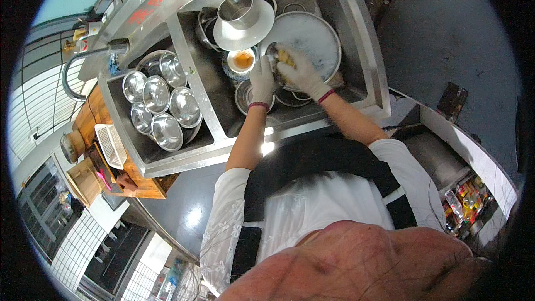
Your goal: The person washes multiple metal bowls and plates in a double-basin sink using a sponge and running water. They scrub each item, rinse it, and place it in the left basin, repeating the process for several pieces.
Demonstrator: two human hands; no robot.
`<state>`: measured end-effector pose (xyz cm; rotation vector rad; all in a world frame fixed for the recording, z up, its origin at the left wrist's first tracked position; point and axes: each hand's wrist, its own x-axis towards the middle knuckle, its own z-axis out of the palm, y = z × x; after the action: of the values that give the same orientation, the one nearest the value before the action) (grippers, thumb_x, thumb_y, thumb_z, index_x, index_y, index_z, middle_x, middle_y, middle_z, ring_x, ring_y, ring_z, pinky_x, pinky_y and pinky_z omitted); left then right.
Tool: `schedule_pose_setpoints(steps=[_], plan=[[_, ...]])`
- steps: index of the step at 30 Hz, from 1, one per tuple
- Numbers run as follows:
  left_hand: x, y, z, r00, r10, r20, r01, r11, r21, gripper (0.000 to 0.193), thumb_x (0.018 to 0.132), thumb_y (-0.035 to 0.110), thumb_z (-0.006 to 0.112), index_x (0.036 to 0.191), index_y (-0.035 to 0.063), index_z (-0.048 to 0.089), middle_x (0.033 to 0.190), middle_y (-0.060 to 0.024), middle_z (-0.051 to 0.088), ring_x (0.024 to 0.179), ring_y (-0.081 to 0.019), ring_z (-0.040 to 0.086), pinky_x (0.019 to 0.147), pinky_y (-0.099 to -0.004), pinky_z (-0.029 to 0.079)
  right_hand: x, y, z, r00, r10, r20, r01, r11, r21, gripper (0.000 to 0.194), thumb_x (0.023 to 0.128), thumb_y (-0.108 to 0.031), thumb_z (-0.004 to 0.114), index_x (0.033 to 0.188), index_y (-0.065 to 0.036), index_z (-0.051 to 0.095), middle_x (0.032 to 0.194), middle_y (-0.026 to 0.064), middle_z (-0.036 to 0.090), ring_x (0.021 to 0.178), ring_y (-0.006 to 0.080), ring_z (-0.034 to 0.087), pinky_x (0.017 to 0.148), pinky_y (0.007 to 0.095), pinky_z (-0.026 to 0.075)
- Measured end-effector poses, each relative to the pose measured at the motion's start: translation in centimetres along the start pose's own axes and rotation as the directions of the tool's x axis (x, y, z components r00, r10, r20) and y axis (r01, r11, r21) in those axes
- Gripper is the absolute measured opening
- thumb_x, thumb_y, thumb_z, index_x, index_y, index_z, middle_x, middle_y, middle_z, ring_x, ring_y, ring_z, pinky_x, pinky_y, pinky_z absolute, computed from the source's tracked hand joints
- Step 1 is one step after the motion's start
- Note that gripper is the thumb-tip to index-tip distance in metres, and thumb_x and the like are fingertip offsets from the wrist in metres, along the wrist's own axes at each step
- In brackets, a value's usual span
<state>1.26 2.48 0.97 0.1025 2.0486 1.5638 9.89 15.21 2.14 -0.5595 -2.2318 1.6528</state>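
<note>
Both my hands are in pale gloves with dark red cuffs, over the right basin of a steel sink. My left hand [262, 82] grips the side of a small metal bowl [274, 66], seen edge-on and partly hidden. My right hand [304, 76] presses a yellow sponge or cloth [284, 57] against that bowl. Just beyond them is a wide round metal tub [311, 29] of cloudy, foamy water. Left of the bowl, a small white bowl [243, 60] contains orange liquid. Another metal bowl [242, 97] lies beneath my left wrist.
A steel pot [236, 10] stands on a large white dish [261, 29] at the back of this basin. Across the divider [198, 79], several shiny metal bowls [156, 94] fill the left basin, near a curved faucet [69, 73]. A white plastic basket [109, 146] rests on the wooden counter [144, 187].
</note>
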Motion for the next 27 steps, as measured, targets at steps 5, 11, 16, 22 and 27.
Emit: schedule_pose_setpoints(steps=[5,11,16,22,27], plan=[[0.2,-0.2,1.4,0.934,0.335,0.125,-0.337,0.708,0.621,0.027,0.099,0.021,0.052,0.088,-0.0017,0.061,0.082,-0.0196,0.07,0.073,-0.0348,0.07,0.063,-0.0424,0.053,-0.1,-4.1,1.4,0.981,-0.103,-0.165,0.028,0.915,-0.402,0.04,0.087,-0.038,0.065,0.117,-0.013,0.071,0.114,0.0196,0.062,0.117,0.0415,0.052,0.099,0.0554,0.039],[-1.9,2.4,1.4,0.97,0.179,0.166,-0.24,0.825,0.512,0.039,0.104,0.028,0.039,0.086,-0.0024,0.055,0.076,-0.0245,0.064,0.071,-0.0448,0.063,0.061,-0.0481,0.047,5.1,1.1,-1.5,0.942,0.131,0.31,0.089,0.791,-0.605,0.03,0.091,-0.031,0.061,0.104,-0.007,0.073,0.11,0.0185,0.066,0.105,0.0346,0.062,0.092,0.0433,0.048],[-3.5,4.7,1.7,0.967,0.232,0.107,-0.255,0.908,0.334,0.047,0.107,0.032,0.036,0.081,-0.0047,0.051,0.065,-0.0142,0.053,0.06,-0.0267,0.05,0.058,-0.0393,0.04,4.9,7.9,-3.7,0.702,0.653,0.284,-0.668,0.466,0.58,0.035,0.098,-0.031,0.051,0.114,-0.005,0.067,0.114,0.0086,0.068,0.103,0.0252,0.064,0.092,0.0379,0.05],[-3.2,5.0,2.5,0.979,0.139,-0.152,-0.129,0.989,0.071,0.049,0.108,0.035,0.038,0.082,-0.0031,0.052,0.072,-0.0015,0.047,0.07,-0.0131,0.043,0.062,-0.033,0.037,-0.4,8.2,-1.9,0.64,0.594,0.487,-0.493,-0.169,0.854,0.033,0.098,-0.036,0.047,0.112,-0.012,0.065,0.106,0.0071,0.068,0.097,0.0218,0.064,0.091,0.0412,0.052],[-1.7,6.3,2.2,0.952,0.152,-0.267,-0.162,0.987,-0.016,0.046,0.108,0.038,0.038,0.085,0.0007,0.053,0.078,-0.0001,0.046,0.073,-0.0128,0.04,0.067,-0.0311,0.038,-2.2,5.2,1.5,0.899,0.366,0.241,-0.331,0.206,0.921,0.043,0.097,-0.045,0.049,0.125,-0.012,0.057,0.125,0.0051,0.062,0.111,0.0234,0.06,0.1,0.0434,0.048]])
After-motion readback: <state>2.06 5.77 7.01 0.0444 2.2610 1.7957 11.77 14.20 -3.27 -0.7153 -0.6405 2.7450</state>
